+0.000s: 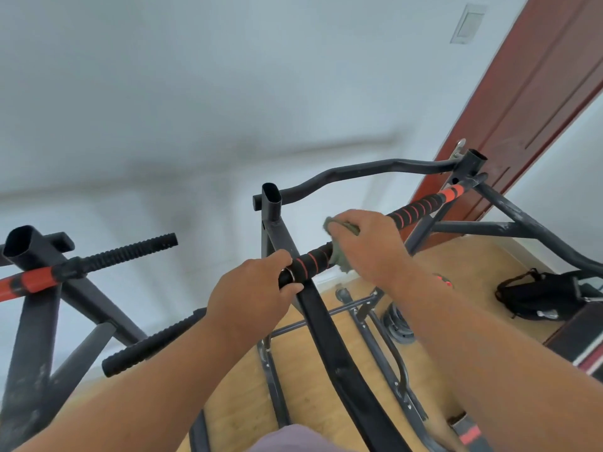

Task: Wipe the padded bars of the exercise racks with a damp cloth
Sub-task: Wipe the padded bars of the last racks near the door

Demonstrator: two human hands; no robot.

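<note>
A black padded bar with red rings (pixel 421 206) runs from the rack's near post up toward its far post by the door. My left hand (pixel 251 288) grips the near end of this bar. My right hand (pixel 365 243) holds a grey-green cloth (pixel 342 259) wrapped around the bar just beyond my left hand; part of the cloth hangs below the bar. A second rack at the left carries a black ribbed bar (pixel 130 252) and an orange-and-black padded bar (pixel 29 282).
A red-brown door (pixel 535 102) stands behind the rack's far post. A lower black ribbed handle (pixel 146 347) juts out under my left forearm. Weight plates (pixel 399 324) and a black bag (pixel 541 295) lie on the wooden floor. White walls lie ahead.
</note>
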